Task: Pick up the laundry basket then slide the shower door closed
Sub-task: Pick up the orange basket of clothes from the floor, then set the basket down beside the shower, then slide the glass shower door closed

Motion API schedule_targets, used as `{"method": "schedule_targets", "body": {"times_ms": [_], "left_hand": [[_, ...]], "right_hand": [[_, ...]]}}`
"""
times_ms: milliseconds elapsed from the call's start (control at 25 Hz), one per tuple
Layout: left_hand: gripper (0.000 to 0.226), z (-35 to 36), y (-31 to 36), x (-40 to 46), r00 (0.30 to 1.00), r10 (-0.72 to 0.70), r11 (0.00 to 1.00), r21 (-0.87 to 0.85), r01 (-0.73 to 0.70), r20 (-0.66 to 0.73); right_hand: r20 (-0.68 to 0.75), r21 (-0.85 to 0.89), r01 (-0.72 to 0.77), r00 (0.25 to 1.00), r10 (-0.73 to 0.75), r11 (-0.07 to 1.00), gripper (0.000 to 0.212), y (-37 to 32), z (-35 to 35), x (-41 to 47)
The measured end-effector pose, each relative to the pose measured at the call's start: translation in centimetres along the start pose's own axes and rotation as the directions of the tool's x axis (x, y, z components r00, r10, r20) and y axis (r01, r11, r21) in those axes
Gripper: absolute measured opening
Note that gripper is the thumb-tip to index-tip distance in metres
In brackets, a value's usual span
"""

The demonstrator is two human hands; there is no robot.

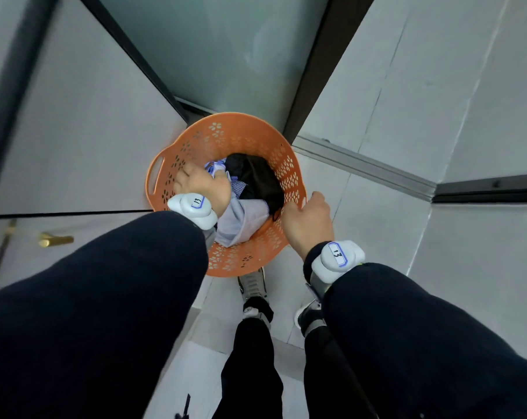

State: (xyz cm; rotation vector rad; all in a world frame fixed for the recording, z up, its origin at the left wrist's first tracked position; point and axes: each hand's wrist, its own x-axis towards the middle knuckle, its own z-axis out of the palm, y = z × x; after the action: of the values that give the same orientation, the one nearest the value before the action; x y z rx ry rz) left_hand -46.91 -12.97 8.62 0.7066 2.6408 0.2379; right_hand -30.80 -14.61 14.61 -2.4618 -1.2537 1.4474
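The round orange plastic laundry basket (226,140) with little flower-shaped holes sat low in front of the person, right at the foot of the frosted glass shower door (226,49) with its dark frame. It looked as if it was at the doorway, close to the grey metal floor track (362,164), so it would likely have to come away before the door could slide.

The left hand (203,184) reached down inside the basket, near the side with the open handle slot (156,176). Its fingers were spread loosely and did not seem to grip anything. Maybe it was heading for that handle.

The right hand (307,220) was at the rim on the other side, with its fingers curled over the edge. It seemed to be grasping the rim, ready to lift, but the fingertips were hidden.

Both hands were at the two sides, probably so the basket would come up level and nothing would tip out.

Inside the basket lay a pile of clothes: a dark black garment (256,179), a pale lilac cloth (241,222), and a bit of blue checked fabric (238,187). The pile filled the bottom only.

Whether the basket rested on the floor or was just off it was hard to tell.
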Motion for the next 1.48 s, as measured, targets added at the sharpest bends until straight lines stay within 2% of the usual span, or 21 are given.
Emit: {"method": "schedule_targets", "body": {"times_ms": [120, 320, 520, 640, 880, 1120, 1200, 1360, 1480], "left_hand": [[0.053, -2.2, 2.9, -2.5, 1.000, 0.010, 0.996, -0.088, -0.011, -0.007], [0.057, -7.5, 8.2, -6.3, 0.998, 0.052, 0.980, -0.196, -0.042, 0.046], [0.048, -13.2, 13.2, -9.4, 0.973, 0.193, 0.958, -0.239, -0.160, 0.125], [0.049, -17.4, 16.7, -11.5, 0.959, 0.262, 0.931, -0.289, -0.222, 0.106], [0.054, -24.5, 22.0, -14.3, 0.900, 0.435, 0.788, -0.492, -0.371, 0.017], [0.043, -29.4, 26.7, -17.1, 0.828, 0.549, 0.525, -0.727, -0.444, -0.109], [0.045, -30.3, 27.7, -17.7, 0.810, 0.570, 0.473, -0.751, -0.461, -0.139], [0.052, -31.2, 29.2, -18.1, 0.776, 0.610, 0.469, -0.716, -0.517, -0.161], [0.056, -31.6, 30.1, -18.1, 0.783, 0.607, 0.486, -0.718, -0.497, -0.131]], "right_hand": [[-0.012, 0.014, 0.036, 0.999, -0.035, 0.999, 0.054, -1.4, -3.2, -1.9], [-0.067, 0.075, 0.121, 0.991, -0.116, 0.990, 0.053, -4.5, -9.5, -5.0], [-0.113, 0.136, 0.196, 0.977, -0.181, 0.971, 0.065, -7.5, -15.4, -7.5], [-0.158, 0.161, 0.262, 0.959, -0.237, 0.951, 0.067, -9.3, -19.2, -9.3], [-0.227, 0.210, 0.381, 0.915, -0.334, 0.901, 0.067, -13.2, -24.3, -11.8], [-0.277, 0.248, 0.506, 0.854, -0.440, 0.826, 0.068, -16.3, -28.7, -13.9], [-0.289, 0.257, 0.537, 0.836, -0.466, 0.804, 0.069, -16.6, -29.6, -14.3], [-0.305, 0.265, 0.564, 0.818, -0.487, 0.782, 0.070, -17.0, -30.8, -14.7], [-0.317, 0.261, 0.572, 0.812, -0.491, 0.778, 0.070, -16.9, -31.6, -14.9]]}}
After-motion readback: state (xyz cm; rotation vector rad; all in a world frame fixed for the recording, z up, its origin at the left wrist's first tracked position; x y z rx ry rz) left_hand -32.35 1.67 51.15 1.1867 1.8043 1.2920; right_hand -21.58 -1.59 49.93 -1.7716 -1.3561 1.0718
